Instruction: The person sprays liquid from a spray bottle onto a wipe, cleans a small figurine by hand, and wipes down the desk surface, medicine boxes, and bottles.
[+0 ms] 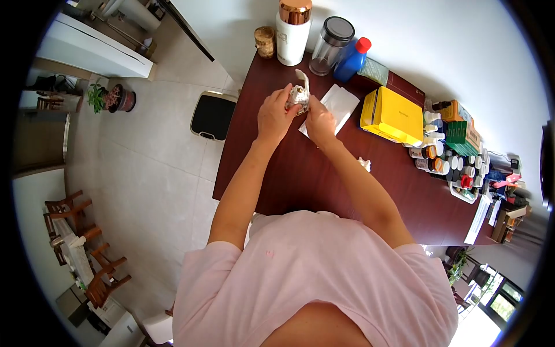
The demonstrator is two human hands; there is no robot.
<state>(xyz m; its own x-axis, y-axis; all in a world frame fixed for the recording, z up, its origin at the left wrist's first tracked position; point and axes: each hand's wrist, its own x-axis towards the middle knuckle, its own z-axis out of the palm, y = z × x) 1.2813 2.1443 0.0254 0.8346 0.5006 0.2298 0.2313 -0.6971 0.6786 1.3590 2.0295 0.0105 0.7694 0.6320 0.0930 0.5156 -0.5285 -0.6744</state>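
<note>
Holding a small whitish bundle [297, 97] above the counter [309, 188], near the white packet [341, 106], we curled our left hand [273, 118] round it and pinched its edge with our right hand [321, 122]. It seemed a two-handed working step; any further move called for a firm left grip.
</note>
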